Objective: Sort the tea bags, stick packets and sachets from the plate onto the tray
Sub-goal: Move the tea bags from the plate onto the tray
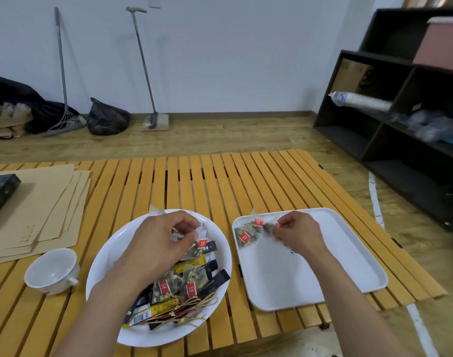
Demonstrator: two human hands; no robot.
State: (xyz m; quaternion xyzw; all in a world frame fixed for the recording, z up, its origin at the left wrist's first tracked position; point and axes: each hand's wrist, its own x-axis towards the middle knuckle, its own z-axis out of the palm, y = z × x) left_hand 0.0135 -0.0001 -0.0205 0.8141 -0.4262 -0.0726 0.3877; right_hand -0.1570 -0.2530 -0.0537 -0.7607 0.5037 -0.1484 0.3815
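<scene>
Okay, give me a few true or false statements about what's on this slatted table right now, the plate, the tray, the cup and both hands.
1. The tea bags on the tray lie in its far left corner. True.
2. The cup holds tea. False: it looks empty.
3. The left hand is over the plate. True.
4. The right hand rests on the bare table. False: it is over the tray, pinching a tea bag.
5. The plate is empty. False: tea bags and stick packets remain.

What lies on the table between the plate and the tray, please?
Nothing: the head view shows only bare yellow table slats between the plate and the tray.
</scene>
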